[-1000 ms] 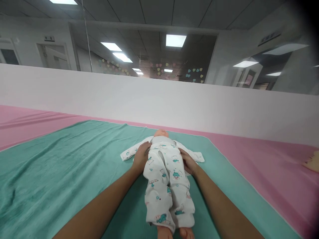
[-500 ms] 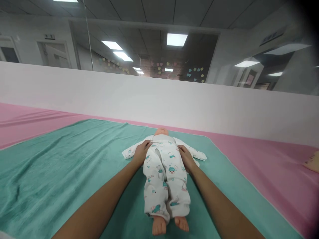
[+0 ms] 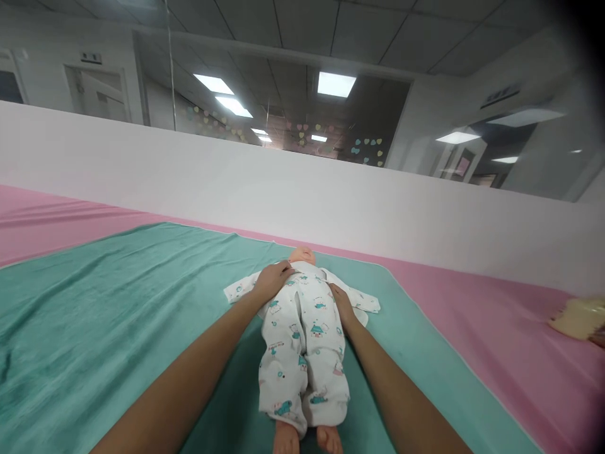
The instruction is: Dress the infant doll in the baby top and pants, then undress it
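A baby doll lies on its back, head away from me, bare feet closest. It wears a white long-sleeved top and white trousers printed with small teal figures. At the left of the waist, my left hand rests over the trousers' top edge, its fingers closed on the cloth. My right hand grips the trousers at the opposite side of the waist, its fingertips partly hidden. Both sleeves spread outward, and no doll hands show at the cuffs.
Under the doll is a rumpled teal blanket over a pink sheet. A low white wall runs behind, with glass above it. A pale yellowish object, partly cut off, lies at the right edge.
My left hand has shifted inward over the front of the waist. My right hand stays at the other side, slightly lower along it. The view has tilted, and more of the yellowish object shows.
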Tool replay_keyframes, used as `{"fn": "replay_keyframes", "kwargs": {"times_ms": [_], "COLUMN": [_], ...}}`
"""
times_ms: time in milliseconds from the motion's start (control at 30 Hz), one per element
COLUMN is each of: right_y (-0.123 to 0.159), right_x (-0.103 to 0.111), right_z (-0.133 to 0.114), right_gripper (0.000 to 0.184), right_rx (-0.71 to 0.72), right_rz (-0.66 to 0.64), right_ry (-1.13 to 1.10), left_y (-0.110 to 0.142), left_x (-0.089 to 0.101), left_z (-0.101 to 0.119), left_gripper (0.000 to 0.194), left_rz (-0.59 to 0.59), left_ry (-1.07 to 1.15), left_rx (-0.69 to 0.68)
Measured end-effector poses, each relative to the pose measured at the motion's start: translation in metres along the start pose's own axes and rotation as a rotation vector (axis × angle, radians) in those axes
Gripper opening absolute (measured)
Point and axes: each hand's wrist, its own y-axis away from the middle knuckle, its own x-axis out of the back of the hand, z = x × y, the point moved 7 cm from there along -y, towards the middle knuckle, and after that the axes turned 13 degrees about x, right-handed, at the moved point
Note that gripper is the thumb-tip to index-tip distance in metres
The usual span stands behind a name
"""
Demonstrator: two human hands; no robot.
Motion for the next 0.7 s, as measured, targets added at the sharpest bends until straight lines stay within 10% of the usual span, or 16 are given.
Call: {"fn": "replay_keyframes", "kwargs": {"times_ms": [300, 700], "right_y": [0.005, -0.003], "right_x": [-0.002, -0.007], "right_z": [0.012, 0.000], "right_gripper": [0.028, 0.030], "right_rx": [-0.056, -0.136], "right_rz": [0.021, -0.049], "right_ry": [-0.137, -0.429], "left_y": [-0.027, -0.018], "left_x": [-0.010, -0.011], "left_z": [-0.014, -0.028], "left_gripper": [0.021, 0.035], "left_rz": [0.090, -0.243], "left_ry": [0.040, 0.426], "left_rx": [0.118, 0.196]}}
